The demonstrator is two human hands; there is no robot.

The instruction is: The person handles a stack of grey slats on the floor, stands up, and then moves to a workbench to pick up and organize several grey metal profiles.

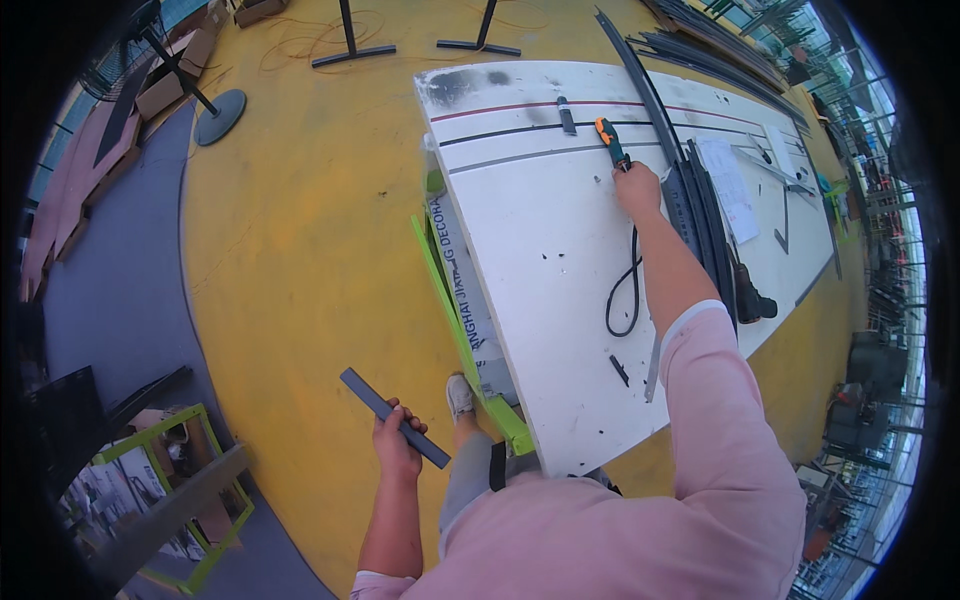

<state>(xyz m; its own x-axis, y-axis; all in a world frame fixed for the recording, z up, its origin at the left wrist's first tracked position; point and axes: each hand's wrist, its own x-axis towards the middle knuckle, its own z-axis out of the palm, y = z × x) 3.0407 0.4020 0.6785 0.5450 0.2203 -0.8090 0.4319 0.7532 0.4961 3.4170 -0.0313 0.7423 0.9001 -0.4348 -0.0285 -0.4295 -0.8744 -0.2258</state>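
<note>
My left hand [397,442] grips a short dark grey flat bar [373,399] and holds it out over the yellow floor, left of the table. Stretched across the white tabletop [525,225], my right hand [637,191] is closed around the near end of a green and orange corded hand tool [611,141]. A black cord [609,304] loops on the table below this hand. Just left of the tool lies a small dark tube-like item [566,116]. Long dark profiles [694,202] lie beside my right forearm, which partly hides them.
Papers [726,184], a dark power drill [752,296] and a small dark strip [619,370] lie on the table. One long profile [637,71] juts past its far edge. A fan's round base [220,118] and black stands [352,54] occupy the floor. A green frame [202,480] stands lower left.
</note>
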